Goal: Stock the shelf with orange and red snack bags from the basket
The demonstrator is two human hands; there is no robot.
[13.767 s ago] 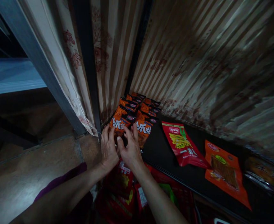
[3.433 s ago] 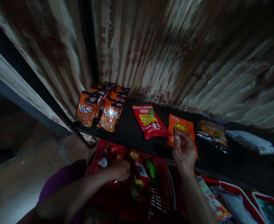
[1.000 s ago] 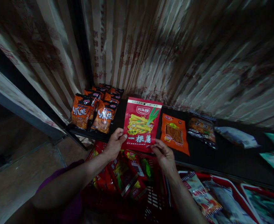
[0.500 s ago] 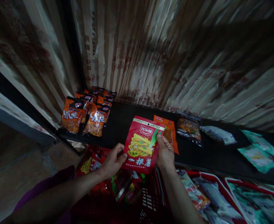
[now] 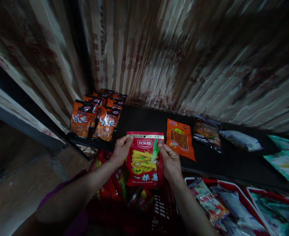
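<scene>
A red snack bag [image 5: 144, 160] with yellow sticks and a green onion printed on it is held upright between my two hands, its front facing me. My left hand [image 5: 121, 151] pinches its upper left edge, thumb on the front. On the opposite edge, my right hand [image 5: 170, 160] grips it the same way. Below it, a red basket [image 5: 159, 209] holds several similar red bags [image 5: 141, 198]. Behind the bag runs a black shelf [image 5: 144, 119], where an orange snack bag [image 5: 180, 139] lies just beyond my right hand.
Several orange and black snack bags [image 5: 106, 124] stand in rows at the shelf's left end. Further right lie a dark snack bag [image 5: 207, 132], a white bag [image 5: 241, 140] and green bags [image 5: 284, 164]. More red-rimmed baskets [image 5: 235, 186] stand below. A pleated curtain [image 5: 144, 55] hangs behind.
My left hand has moved up from the bag's lower left edge to its upper left edge. The red bag has straightened upright and dropped slightly. The view has shifted a little left.
</scene>
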